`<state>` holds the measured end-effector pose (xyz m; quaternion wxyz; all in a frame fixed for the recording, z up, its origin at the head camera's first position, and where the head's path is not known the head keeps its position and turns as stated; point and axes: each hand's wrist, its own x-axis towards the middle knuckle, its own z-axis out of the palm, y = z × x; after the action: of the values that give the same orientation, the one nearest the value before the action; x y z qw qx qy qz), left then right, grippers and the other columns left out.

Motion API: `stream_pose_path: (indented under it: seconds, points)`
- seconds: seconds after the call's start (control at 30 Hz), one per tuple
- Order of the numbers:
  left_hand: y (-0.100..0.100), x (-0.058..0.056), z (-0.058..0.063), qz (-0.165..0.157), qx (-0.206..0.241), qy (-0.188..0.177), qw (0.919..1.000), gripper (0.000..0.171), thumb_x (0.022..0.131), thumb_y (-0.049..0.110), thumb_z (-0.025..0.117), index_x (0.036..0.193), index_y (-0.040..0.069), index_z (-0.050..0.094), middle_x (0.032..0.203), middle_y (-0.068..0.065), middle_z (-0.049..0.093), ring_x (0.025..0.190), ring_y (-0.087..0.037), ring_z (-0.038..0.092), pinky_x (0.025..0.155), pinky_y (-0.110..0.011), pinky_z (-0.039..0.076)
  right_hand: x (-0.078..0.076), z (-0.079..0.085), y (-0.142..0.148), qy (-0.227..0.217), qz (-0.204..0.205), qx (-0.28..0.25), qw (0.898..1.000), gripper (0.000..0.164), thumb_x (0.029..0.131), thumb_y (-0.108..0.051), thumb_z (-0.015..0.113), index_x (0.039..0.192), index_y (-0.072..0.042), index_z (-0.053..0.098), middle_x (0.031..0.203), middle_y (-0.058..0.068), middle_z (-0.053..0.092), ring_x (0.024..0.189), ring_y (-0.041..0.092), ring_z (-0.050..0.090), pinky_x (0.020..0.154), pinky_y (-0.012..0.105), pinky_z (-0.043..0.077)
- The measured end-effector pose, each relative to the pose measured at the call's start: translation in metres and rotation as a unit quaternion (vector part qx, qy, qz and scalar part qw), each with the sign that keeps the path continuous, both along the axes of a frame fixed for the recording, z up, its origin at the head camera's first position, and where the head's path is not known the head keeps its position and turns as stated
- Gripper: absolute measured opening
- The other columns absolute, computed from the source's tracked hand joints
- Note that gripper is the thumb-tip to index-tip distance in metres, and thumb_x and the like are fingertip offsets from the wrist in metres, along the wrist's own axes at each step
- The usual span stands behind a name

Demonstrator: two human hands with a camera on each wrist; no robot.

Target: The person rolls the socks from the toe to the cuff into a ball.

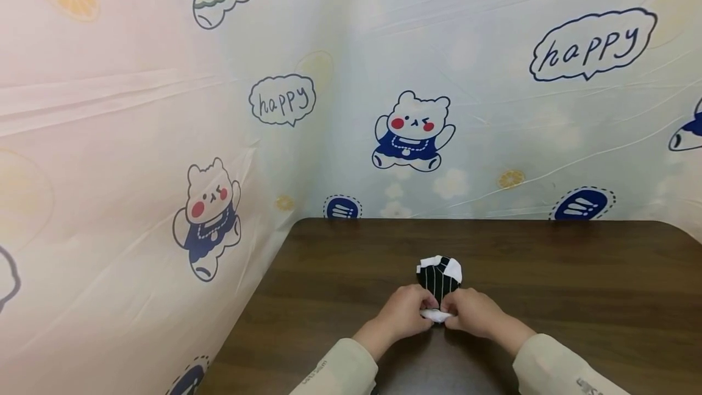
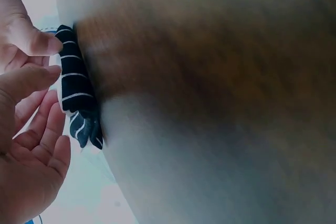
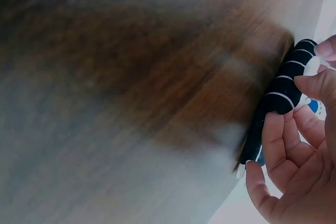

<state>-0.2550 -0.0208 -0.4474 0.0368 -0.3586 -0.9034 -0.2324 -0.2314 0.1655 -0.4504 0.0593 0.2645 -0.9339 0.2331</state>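
A black sock (image 1: 439,280) with thin white stripes lies on the brown table, its far end showing white patches. Its near end is folded over, and a white strip shows there between the two hands. My left hand (image 1: 407,311) pinches the left side of this fold, and my right hand (image 1: 473,313) pinches its right side. Low from the side, the left wrist view shows the striped sock (image 2: 76,74) as a thick roll beside the fingertips. In the right wrist view, the right thumb and fingers touch the rolled sock (image 3: 286,80).
The dark wooden table (image 1: 307,297) extends around the sock on all sides. Behind it and to the left hangs a pale curtain (image 1: 482,139) printed with cartoon bears and orange slices, meeting the table's far edge.
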Motion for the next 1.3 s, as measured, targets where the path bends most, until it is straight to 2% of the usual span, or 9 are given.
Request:
stream_pose_path:
  seconds: [0.1,0.43,0.53,0.63,0.77,0.9,1.2,1.3]
  points:
    - [0.001,0.001,0.0,0.003,-0.011,0.012,0.9999,0.021,0.068,0.009,0.082,0.085,0.015,0.072,0.078,0.009,0.058,0.07,0.002,0.05,0.063,-0.013,0.04,0.0,0.001,0.001,-0.009,-0.001,-0.004,1.0,0.015,0.068,-0.011,0.074,0.072,-0.018,0.061,0.061,-0.016,0.047,0.055,0.002,0.04,0.049,0.025,0.035]
    - [0.006,-0.001,-0.001,0.015,-0.046,0.011,0.9988,0.02,0.068,0.006,0.08,0.083,0.017,0.072,0.075,0.01,0.061,0.067,0.001,0.05,0.062,-0.015,0.041,0.001,0.0,0.004,-0.011,-0.01,-0.013,1.0,0.017,0.068,-0.011,0.074,0.072,-0.018,0.06,0.059,-0.016,0.046,0.054,0.001,0.039,0.049,0.024,0.035]
    - [0.007,-0.002,-0.001,0.018,-0.047,0.001,0.9987,0.018,0.067,0.006,0.079,0.081,0.017,0.072,0.071,0.011,0.062,0.064,0.001,0.05,0.06,-0.016,0.04,0.003,0.0,0.003,-0.006,-0.021,-0.014,1.0,0.017,0.066,-0.011,0.072,0.072,-0.019,0.058,0.059,-0.017,0.047,0.053,0.001,0.039,0.048,0.024,0.035]
    - [0.008,-0.004,-0.002,0.023,-0.041,-0.017,0.9988,0.016,0.067,0.007,0.079,0.079,0.016,0.071,0.069,0.012,0.061,0.062,0.001,0.048,0.059,-0.016,0.039,0.005,-0.001,0.003,0.013,-0.026,-0.004,1.0,0.018,0.066,-0.012,0.072,0.075,-0.019,0.059,0.062,-0.017,0.053,0.055,0.0,0.044,0.05,0.026,0.038]
    - [0.009,-0.007,0.001,0.027,-0.028,-0.048,0.9981,0.014,0.067,0.008,0.078,0.076,0.015,0.071,0.064,0.014,0.058,0.059,0.001,0.047,0.057,-0.016,0.039,0.007,-0.001,0.005,0.049,-0.041,0.019,0.998,0.023,0.067,-0.014,0.076,0.085,-0.017,0.061,0.071,-0.015,0.055,0.064,0.002,0.051,0.057,0.033,0.042]
    - [0.01,-0.01,0.003,0.026,-0.023,-0.065,0.9973,0.012,0.067,0.008,0.078,0.073,0.015,0.07,0.06,0.015,0.055,0.058,0.001,0.046,0.057,-0.016,0.038,0.01,0.0,0.007,0.07,-0.059,0.032,0.995,0.031,0.068,-0.018,0.079,0.093,-0.017,0.061,0.076,-0.012,0.053,0.069,0.004,0.051,0.062,0.036,0.042]
    - [0.013,-0.013,0.011,0.048,-0.039,-0.109,0.9921,0.011,0.068,0.008,0.079,0.068,0.015,0.07,0.058,0.014,0.054,0.056,-0.002,0.045,0.055,-0.017,0.039,0.014,0.006,0.009,0.106,-0.045,0.031,0.993,0.033,0.068,-0.019,0.082,0.093,-0.017,0.061,0.082,-0.008,0.058,0.073,0.006,0.052,0.064,0.038,0.042]
    - [0.014,-0.013,0.014,0.049,-0.046,-0.111,0.9915,0.011,0.068,0.009,0.079,0.067,0.015,0.07,0.057,0.014,0.055,0.056,-0.003,0.045,0.055,-0.017,0.039,0.015,0.006,0.008,0.111,-0.038,0.035,0.993,0.033,0.067,-0.018,0.081,0.092,-0.018,0.06,0.083,-0.007,0.058,0.074,0.007,0.053,0.065,0.04,0.043]
